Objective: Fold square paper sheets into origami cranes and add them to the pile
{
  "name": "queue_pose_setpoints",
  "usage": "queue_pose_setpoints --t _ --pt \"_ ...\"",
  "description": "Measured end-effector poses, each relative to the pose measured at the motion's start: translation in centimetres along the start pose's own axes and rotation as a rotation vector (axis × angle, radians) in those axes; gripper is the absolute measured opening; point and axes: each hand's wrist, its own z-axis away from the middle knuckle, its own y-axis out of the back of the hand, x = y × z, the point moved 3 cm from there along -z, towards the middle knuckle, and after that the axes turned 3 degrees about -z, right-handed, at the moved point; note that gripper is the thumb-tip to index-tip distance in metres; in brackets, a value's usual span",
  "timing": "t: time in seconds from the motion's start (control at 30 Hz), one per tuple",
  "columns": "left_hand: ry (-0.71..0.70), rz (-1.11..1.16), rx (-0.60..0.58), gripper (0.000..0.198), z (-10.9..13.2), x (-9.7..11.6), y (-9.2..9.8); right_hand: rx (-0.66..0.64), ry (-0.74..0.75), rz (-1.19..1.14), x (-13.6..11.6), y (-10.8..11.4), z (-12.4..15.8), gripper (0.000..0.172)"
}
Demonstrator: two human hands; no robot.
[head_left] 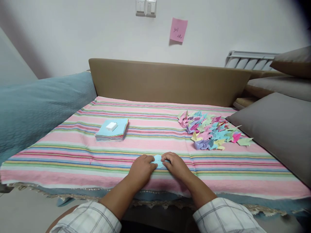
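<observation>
A small piece of light blue folded paper (158,160) lies near the front of the striped cloth, between my hands. My left hand (143,169) grips its left edge with fingers and thumb. On the opposite edge, my right hand (176,164) pinches it in the same way. The fingers cover both ends of the paper, so its full shape is hidden. To the right, beyond my hands, sits a cluster of folded paper cranes (211,131) in pink, blue, green, yellow and purple. Back on the left is a stack of square coloured paper (119,129) with a small white box-shaped object (111,126) on top.
The striped cloth (150,139) covers the seat and ends in a lace-trimmed front edge. A brown backrest (165,82) stands behind it. Grey cushions (274,129) border the right side, a blue-covered armrest (46,106) the left. A pink note (178,30) hangs on the wall.
</observation>
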Motion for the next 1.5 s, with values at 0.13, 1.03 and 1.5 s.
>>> queue_pose_setpoints --t 0.13,1.03,1.5 --pt "-0.013 -0.004 -0.022 0.017 0.2 0.2 0.1 -0.001 0.025 0.027 0.0 -0.1 0.1 0.018" --pt "0.212 0.175 0.061 0.071 1.1 1.5 1.2 -0.114 0.096 0.278 -2.2 0.4 1.7 0.034" --pt "0.018 0.006 0.077 0.043 1.5 -0.2 1.3 -0.113 0.184 0.306 -2.3 0.2 1.8 0.027"
